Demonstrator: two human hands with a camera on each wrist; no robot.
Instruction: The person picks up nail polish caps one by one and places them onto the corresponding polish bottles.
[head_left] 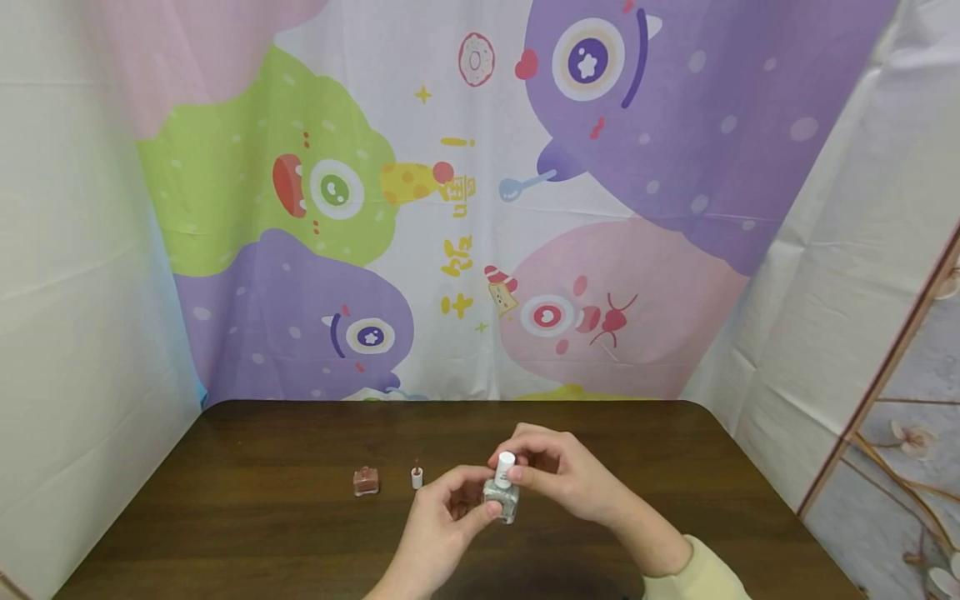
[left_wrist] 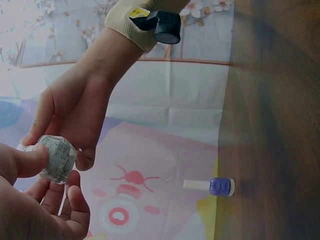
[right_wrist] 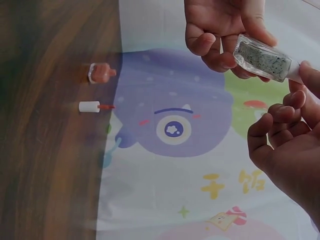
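A square glass bottle of speckled grey-green nail polish (head_left: 502,502) is held up over the table, its white cap (head_left: 506,468) on top. My left hand (head_left: 450,512) grips the glass body between thumb and fingers. With thumb and fingers my right hand (head_left: 566,475) pinches the white cap. To the left on the table stands an uncapped bottle of reddish-brown nail polish (head_left: 366,481). Beside it, a white cap with its brush (head_left: 417,476) stands on its flat end, bristles up and coated reddish-brown; both also show in the right wrist view.
A purple nail polish bottle (left_wrist: 221,186) with a white cap stands on the dark wooden table (head_left: 262,533), seen in the left wrist view. Behind the table hangs a cartoon-printed curtain (head_left: 480,358). Pale cloth (head_left: 67,292) hangs at the left side.
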